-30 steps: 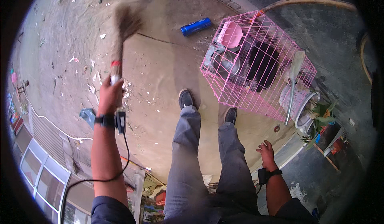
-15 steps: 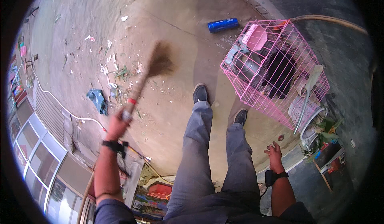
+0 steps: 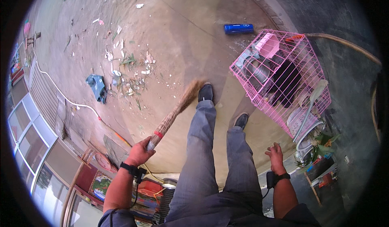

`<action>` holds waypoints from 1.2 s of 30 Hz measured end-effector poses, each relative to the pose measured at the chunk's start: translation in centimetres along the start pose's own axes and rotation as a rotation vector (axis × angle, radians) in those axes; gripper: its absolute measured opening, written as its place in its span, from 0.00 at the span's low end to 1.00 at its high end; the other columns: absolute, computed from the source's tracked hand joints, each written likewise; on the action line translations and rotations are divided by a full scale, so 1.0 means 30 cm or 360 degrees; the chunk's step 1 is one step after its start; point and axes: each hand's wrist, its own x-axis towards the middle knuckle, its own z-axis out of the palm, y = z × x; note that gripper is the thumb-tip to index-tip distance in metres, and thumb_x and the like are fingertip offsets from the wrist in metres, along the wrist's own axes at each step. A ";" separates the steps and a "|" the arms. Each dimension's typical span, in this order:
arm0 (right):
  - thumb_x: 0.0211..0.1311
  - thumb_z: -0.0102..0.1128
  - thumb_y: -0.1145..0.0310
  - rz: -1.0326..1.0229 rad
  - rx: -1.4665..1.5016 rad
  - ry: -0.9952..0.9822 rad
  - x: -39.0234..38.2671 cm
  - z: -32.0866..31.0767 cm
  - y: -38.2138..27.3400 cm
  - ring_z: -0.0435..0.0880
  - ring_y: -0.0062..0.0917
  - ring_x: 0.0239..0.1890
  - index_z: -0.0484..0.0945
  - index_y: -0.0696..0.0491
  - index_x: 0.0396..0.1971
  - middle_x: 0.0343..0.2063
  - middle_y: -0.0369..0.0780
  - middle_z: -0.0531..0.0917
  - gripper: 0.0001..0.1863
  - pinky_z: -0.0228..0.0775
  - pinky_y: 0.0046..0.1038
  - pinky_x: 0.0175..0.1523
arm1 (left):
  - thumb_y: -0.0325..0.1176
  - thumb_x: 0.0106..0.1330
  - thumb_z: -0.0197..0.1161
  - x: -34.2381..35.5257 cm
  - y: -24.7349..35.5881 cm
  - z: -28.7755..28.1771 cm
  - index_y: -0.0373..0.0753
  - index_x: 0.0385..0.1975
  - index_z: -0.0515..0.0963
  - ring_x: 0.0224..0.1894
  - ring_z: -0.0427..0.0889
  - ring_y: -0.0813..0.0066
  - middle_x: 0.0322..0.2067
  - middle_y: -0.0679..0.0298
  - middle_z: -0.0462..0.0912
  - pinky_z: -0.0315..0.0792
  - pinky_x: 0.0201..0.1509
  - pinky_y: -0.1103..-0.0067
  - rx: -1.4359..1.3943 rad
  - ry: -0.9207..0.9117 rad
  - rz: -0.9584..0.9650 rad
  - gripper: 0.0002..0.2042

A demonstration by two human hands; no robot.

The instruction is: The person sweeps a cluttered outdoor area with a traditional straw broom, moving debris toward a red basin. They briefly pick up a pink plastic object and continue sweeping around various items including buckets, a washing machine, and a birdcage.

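A short straw broom (image 3: 173, 115) with a red band is gripped near its handle end by my left hand (image 3: 139, 152). Its bristles slant up to the right, and their tip is at or just beside my left shoe (image 3: 206, 92); whether they touch is unclear. Left of the broom lies scattered litter (image 3: 131, 71), with white scraps and green leaves on the concrete. My right hand (image 3: 276, 158) hangs at my right side, fingers partly bent and apart, holding nothing that I can see. Nearest to it are a white bucket (image 3: 310, 135) and green leaves.
A pink wire cage (image 3: 259, 93) holding a pink bowl, a metal pot and something black stands at right. Above it lies a blue cylinder (image 3: 238, 28). A crumpled dark-blue bag (image 3: 96, 88) lies at left, near a pale hose (image 3: 60, 91). A brown hose (image 3: 344, 40) runs behind the cage.
My left hand has swung the broom down and to the right, from beside the litter to my left shoe. My right hand has barely moved.
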 end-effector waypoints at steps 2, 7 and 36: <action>0.72 0.52 0.65 -0.0033 -0.0030 -0.0017 0.018 -0.007 -0.012 0.80 0.32 0.48 0.59 0.60 0.68 0.51 0.47 0.76 0.29 0.78 0.33 0.52 | 0.41 0.54 0.72 0.044 -0.049 -0.024 0.40 0.66 0.69 0.51 0.83 0.49 0.48 0.43 0.82 0.77 0.55 0.65 0.0168 0.0015 -0.0103 0.36; 0.72 0.53 0.64 -0.0032 -0.0101 -0.0050 0.071 -0.036 -0.026 0.81 0.30 0.42 0.59 0.57 0.69 0.48 0.47 0.77 0.29 0.78 0.31 0.48 | 0.35 0.53 0.74 0.160 -0.184 -0.304 0.42 0.67 0.69 0.44 0.87 0.58 0.40 0.48 0.86 0.77 0.49 0.69 -0.0115 0.0534 -0.0177 0.37; 0.69 0.51 0.67 -0.0333 -0.1157 -0.0500 -0.027 0.128 -0.414 0.86 0.34 0.43 0.58 0.60 0.69 0.49 0.53 0.81 0.32 0.75 0.32 0.53 | 0.31 0.69 0.57 0.346 0.034 0.387 0.45 0.36 0.66 0.17 0.77 0.68 0.19 0.62 0.73 0.73 0.16 0.75 -0.4011 0.0954 -0.0087 0.05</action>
